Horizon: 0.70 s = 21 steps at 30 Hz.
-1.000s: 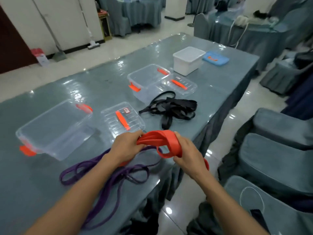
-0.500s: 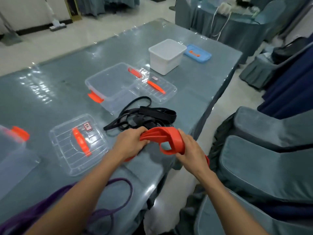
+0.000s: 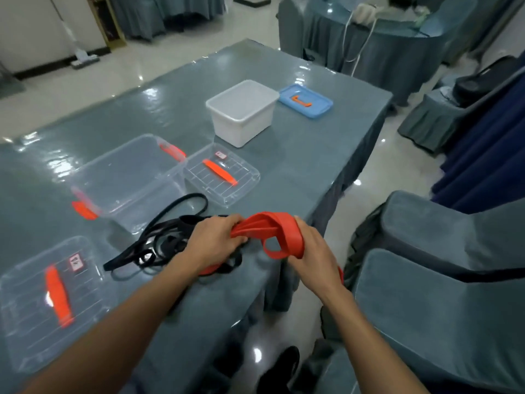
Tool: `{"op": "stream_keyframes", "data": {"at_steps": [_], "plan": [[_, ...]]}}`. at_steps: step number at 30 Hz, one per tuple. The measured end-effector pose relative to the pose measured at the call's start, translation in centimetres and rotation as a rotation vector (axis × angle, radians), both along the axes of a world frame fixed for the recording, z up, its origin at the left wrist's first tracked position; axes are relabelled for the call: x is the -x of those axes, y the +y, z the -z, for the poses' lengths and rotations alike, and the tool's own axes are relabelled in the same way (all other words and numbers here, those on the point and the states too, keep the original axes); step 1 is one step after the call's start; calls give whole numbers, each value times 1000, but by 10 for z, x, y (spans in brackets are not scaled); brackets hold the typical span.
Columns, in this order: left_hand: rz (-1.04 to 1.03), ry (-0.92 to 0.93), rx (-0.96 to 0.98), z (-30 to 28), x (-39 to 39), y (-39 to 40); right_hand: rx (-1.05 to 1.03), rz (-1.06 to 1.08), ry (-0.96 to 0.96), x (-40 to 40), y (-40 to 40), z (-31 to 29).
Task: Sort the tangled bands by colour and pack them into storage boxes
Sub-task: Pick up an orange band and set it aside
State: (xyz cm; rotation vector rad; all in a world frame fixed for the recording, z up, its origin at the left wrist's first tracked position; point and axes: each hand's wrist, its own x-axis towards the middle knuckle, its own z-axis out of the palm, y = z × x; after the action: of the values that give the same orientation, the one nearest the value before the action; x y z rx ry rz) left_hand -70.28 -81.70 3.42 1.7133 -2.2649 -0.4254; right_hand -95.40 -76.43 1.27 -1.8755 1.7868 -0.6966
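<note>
I see the long table (image 3: 326, 155) in its grey-blue cover filling most of my view, with cloth-covered chairs (image 3: 443, 302) just beside its right edge. On it, the clear storage box (image 3: 125, 177) sits open and appears empty, its clear lid (image 3: 224, 174) just beside it; farther off stands a white box (image 3: 243, 110) with a blue lid (image 3: 305, 100) next to it. A second clear lid (image 3: 51, 297) lies near my left forearm. The black bands (image 3: 159, 237) sprawl in a loose tangle in front of the clear box.

My left hand (image 3: 211, 241) and right hand (image 3: 309, 250) both grip the red band (image 3: 272, 231), fingers curled round its folded loops, held just above the table's near edge. A bit of red also shows below each hand.

I judge the step to be gathering the red band into a compact bundle. Next it needs a box of its own; the folds must stay pinched together so they don't spring open on the way.
</note>
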Motion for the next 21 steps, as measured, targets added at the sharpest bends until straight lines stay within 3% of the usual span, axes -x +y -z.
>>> {"op": "stream_keyframes", "data": {"at_steps": [9,21], "plan": [[55,-99,52,-27,127,-74,66,115,-79,115,-75,-10],[41,-32,32,-12,177,-173,52,66,-16,173,-175,-10]]}}
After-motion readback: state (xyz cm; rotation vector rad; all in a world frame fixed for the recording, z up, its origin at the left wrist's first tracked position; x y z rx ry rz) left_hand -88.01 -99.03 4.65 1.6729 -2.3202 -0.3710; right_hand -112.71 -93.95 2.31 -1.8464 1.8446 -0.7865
